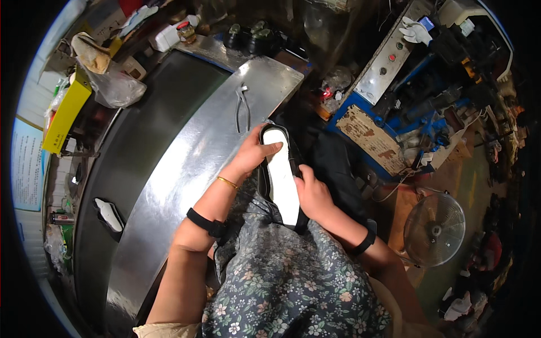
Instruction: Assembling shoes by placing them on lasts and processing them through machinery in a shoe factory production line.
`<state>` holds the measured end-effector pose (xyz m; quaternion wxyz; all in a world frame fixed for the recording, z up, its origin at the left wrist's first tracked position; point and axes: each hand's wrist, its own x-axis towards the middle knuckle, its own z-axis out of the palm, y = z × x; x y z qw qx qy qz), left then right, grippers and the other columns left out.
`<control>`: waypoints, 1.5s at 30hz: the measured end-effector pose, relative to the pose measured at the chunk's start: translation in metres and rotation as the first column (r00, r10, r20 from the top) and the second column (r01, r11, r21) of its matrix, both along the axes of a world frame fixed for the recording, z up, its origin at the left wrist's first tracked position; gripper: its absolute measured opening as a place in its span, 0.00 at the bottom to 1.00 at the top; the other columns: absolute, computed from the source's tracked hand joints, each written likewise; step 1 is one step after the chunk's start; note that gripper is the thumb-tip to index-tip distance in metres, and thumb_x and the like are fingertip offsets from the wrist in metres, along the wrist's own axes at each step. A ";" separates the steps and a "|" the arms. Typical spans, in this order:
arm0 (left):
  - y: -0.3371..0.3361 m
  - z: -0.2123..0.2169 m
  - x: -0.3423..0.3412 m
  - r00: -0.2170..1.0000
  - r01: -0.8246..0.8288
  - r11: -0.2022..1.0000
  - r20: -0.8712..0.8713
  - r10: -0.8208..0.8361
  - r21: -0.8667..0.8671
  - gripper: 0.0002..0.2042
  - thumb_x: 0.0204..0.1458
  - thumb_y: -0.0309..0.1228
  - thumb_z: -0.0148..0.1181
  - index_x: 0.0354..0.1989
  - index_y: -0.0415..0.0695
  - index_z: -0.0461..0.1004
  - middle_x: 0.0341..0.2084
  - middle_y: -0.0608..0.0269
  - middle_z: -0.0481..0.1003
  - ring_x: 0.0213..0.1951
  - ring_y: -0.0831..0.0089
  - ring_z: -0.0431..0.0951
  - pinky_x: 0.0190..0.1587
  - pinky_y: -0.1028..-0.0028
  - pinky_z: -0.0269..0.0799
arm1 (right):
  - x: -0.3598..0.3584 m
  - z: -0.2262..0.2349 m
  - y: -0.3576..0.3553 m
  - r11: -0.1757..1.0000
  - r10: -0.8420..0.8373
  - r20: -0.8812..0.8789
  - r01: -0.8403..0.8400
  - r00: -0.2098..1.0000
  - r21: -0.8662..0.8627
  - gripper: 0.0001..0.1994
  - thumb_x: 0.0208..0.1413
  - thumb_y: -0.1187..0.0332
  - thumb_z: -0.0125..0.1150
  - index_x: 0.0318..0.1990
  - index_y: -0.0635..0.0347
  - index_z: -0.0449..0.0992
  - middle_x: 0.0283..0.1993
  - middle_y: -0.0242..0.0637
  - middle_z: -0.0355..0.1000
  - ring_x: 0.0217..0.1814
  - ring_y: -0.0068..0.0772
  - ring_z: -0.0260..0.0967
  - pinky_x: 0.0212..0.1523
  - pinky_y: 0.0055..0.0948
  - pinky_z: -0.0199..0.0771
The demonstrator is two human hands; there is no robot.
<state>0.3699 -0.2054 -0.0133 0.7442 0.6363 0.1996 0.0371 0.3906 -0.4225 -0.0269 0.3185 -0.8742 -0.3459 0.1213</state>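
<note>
Both hands clasp the shoe (280, 177), sole up, long axis running away from body: left hand (251, 155) at toe, right hand (313, 194) at heel, beside the steel bench (186, 163).

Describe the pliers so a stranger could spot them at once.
Find the long shiny steel table running diagonally left of the hands. Near its far end, just beyond the white-soled shoe, lie the pliers: the only slim metal tool lying loose on that surface.
</note>
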 end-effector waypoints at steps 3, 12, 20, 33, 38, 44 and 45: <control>-0.024 0.005 -0.020 0.990 -0.138 0.990 0.022 0.138 -0.008 0.34 0.49 0.25 0.67 0.63 0.33 0.57 0.47 0.52 0.74 0.46 0.66 0.75 0.51 0.69 0.71 | 0.009 -0.023 0.005 0.937 0.179 -0.501 0.009 0.847 0.350 0.31 0.64 0.61 0.53 0.68 0.66 0.50 0.58 0.52 0.67 0.59 0.49 0.66 0.58 0.38 0.65; -0.075 0.001 -0.129 0.952 -0.236 0.958 -0.159 0.262 0.164 0.16 0.63 0.28 0.49 0.56 0.32 0.66 0.46 0.62 0.74 0.47 0.78 0.71 0.48 0.77 0.68 | -0.007 -0.007 0.040 0.800 0.278 -0.693 0.239 0.665 0.551 0.31 0.67 0.64 0.48 0.71 0.65 0.43 0.68 0.47 0.56 0.67 0.34 0.55 0.66 0.30 0.55; -0.033 -0.001 -0.094 0.940 -0.285 0.848 0.043 0.338 -0.446 0.33 0.62 0.45 0.46 0.67 0.30 0.51 0.65 0.49 0.59 0.67 0.63 0.57 0.68 0.63 0.51 | -0.009 -0.019 0.025 0.746 0.416 -0.817 0.364 0.399 0.557 0.33 0.67 0.63 0.48 0.72 0.66 0.41 0.73 0.47 0.47 0.72 0.35 0.47 0.70 0.30 0.48; 0.005 -0.006 -0.041 0.939 0.220 0.850 -0.340 -0.051 0.478 0.29 0.66 0.50 0.35 0.57 0.32 0.64 0.54 0.40 0.69 0.58 0.53 0.69 0.58 0.64 0.65 | -0.016 -0.018 0.038 0.864 0.118 -0.560 0.193 0.820 0.465 0.36 0.65 0.61 0.49 0.70 0.71 0.36 0.66 0.66 0.54 0.68 0.58 0.56 0.64 0.39 0.58; -0.043 0.014 -0.089 0.894 0.226 0.638 -0.417 0.164 0.736 0.25 0.66 0.46 0.39 0.53 0.35 0.71 0.46 0.43 0.76 0.48 0.47 0.76 0.50 0.60 0.71 | -0.028 -0.016 0.040 0.886 0.054 -0.511 0.195 0.858 0.422 0.34 0.66 0.62 0.48 0.70 0.68 0.38 0.61 0.66 0.62 0.62 0.60 0.63 0.60 0.41 0.63; -0.042 -0.004 -0.073 0.920 -0.361 0.931 -0.146 0.365 0.054 0.22 0.65 0.46 0.42 0.50 0.36 0.70 0.46 0.50 0.75 0.47 0.61 0.77 0.50 0.65 0.72 | -0.014 -0.015 0.051 0.819 0.140 -0.441 0.147 0.886 0.555 0.32 0.66 0.63 0.48 0.70 0.70 0.43 0.67 0.62 0.55 0.69 0.53 0.55 0.66 0.37 0.57; -0.024 -0.022 -0.074 0.891 -0.420 0.811 -0.354 0.284 -0.406 0.29 0.66 0.51 0.37 0.59 0.36 0.65 0.55 0.52 0.71 0.54 0.65 0.72 0.58 0.68 0.66 | -0.008 -0.018 0.053 0.778 0.239 -0.450 0.107 0.861 0.619 0.31 0.67 0.63 0.47 0.69 0.70 0.45 0.68 0.57 0.55 0.70 0.47 0.54 0.68 0.35 0.53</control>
